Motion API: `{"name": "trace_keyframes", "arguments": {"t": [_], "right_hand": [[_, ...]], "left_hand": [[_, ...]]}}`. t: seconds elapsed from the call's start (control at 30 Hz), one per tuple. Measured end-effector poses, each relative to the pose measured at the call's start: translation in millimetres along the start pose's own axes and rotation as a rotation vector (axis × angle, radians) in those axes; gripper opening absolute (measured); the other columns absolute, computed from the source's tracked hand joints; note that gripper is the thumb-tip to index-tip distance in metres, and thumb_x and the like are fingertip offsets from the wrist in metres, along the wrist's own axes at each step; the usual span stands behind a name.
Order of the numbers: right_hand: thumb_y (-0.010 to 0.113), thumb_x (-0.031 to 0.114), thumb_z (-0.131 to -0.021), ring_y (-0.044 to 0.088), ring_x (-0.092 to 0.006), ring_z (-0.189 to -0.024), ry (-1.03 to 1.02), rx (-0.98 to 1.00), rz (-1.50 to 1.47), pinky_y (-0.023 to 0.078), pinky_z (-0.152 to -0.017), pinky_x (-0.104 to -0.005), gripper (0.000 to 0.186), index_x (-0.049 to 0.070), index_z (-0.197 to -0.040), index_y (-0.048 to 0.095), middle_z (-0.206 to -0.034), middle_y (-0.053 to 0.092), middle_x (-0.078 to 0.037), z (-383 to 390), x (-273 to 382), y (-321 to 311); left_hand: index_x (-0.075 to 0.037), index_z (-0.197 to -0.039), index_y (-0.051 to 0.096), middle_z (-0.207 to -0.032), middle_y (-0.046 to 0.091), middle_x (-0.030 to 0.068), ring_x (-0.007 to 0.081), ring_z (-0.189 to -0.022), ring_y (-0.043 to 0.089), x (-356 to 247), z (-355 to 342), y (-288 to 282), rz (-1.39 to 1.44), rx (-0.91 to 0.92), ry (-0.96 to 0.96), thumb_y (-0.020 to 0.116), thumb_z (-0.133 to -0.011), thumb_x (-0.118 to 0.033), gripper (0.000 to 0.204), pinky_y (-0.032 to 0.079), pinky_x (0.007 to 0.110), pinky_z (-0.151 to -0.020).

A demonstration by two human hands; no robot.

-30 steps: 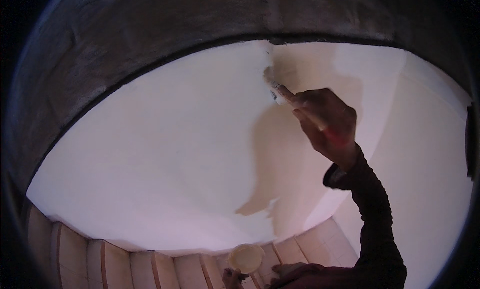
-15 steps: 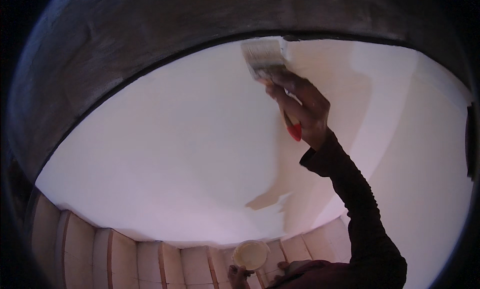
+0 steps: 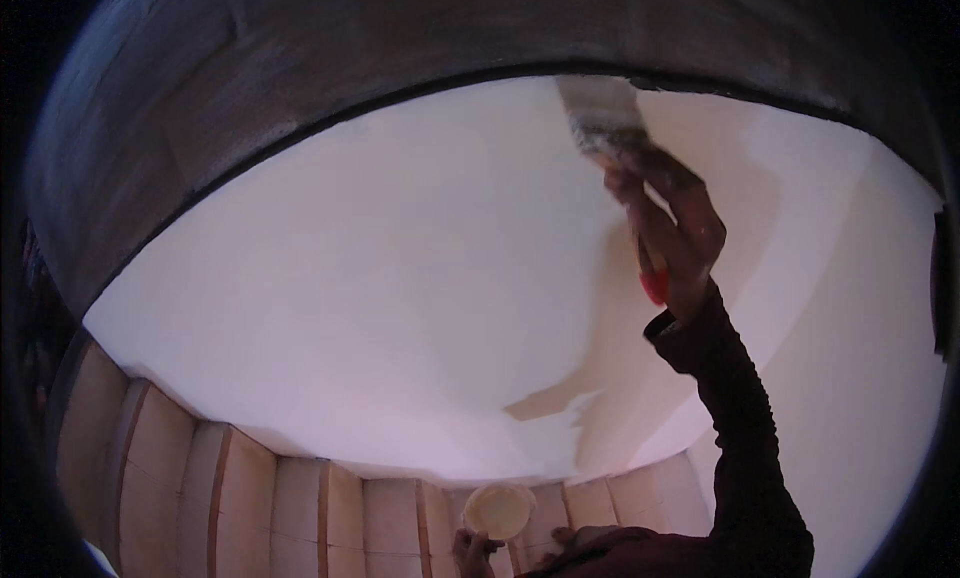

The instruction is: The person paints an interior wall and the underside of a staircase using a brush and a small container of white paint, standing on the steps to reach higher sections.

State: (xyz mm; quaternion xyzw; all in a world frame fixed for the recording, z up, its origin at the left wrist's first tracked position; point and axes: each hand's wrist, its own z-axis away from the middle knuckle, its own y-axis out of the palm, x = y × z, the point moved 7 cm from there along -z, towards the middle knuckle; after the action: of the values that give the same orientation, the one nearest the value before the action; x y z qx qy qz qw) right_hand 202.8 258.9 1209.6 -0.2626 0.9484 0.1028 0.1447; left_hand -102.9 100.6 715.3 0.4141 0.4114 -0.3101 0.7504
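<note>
High on the wall, my right hand (image 3: 675, 213) is closed round the handle of a wide flat paintbrush (image 3: 605, 118). Its wooden handle ends in a red tip that shows below my palm. The bristles touch the white wall (image 3: 400, 248) right at its upper edge, beneath the dark band. Low in the view, my left hand (image 3: 474, 552) grips the rim of a round tub (image 3: 500, 511) of pale, cream-coloured paint. Fresh white covers the wall to the left of the brush, and a beige patch (image 3: 555, 398) lies lower down.
A dark, rough grey surface (image 3: 330, 68) arches over the top of the wall. Pale tiled stairs with brown edges (image 3: 245, 488) run along the wall's foot. A foot (image 3: 565, 534) shows beside the tub. At the far right is a dark upright object (image 3: 939, 283).
My right hand has moved right with the paintbrush along the wall's upper edge. The left hand stays at the tub.
</note>
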Motion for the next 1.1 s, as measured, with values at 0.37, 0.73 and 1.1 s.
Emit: {"name": "trace_keyframes", "arguments": {"t": [0.37,0.73,1.1], "right_hand": [[0.073,0.010,-0.072,0.063,-0.0212,-0.094,-0.038,0.089,-0.035,0.056,-0.076,-0.0314,0.022,0.016,-0.093,0.068,-0.101,0.063,-0.001,-10,27,38],[0.072,0.008,-0.072,0.062,-0.0240,-0.098,-0.001,0.145,-0.018,0.056,-0.076,-0.0332,0.030,0.017,-0.099,0.065,-0.106,0.062,-0.005,11,27,19],[0.071,0.012,-0.072,0.064,-0.0215,-0.095,0.045,0.019,0.035,0.057,-0.075,-0.0304,0.029,0.016,-0.100,0.067,-0.107,0.063,-0.006,19,4,7]], "left_hand": [[-0.004,-0.088,0.052,-0.070,0.059,0.0096,0.0209,-0.056,0.060,10,-5,-3,0.025,0.017,0.019,0.068,-0.078,-0.016,0.023,0.053,0.033,-0.055],[-0.004,-0.087,0.052,-0.070,0.059,0.0081,0.0175,-0.052,0.059,-2,6,0,0.026,-0.051,0.027,0.064,-0.076,-0.010,0.018,0.053,0.032,-0.051],[-0.006,-0.082,0.053,-0.068,0.055,0.0037,0.0143,-0.056,0.054,8,-7,-7,-0.072,0.023,0.021,0.067,-0.081,-0.022,0.021,0.048,0.029,-0.054]]}}
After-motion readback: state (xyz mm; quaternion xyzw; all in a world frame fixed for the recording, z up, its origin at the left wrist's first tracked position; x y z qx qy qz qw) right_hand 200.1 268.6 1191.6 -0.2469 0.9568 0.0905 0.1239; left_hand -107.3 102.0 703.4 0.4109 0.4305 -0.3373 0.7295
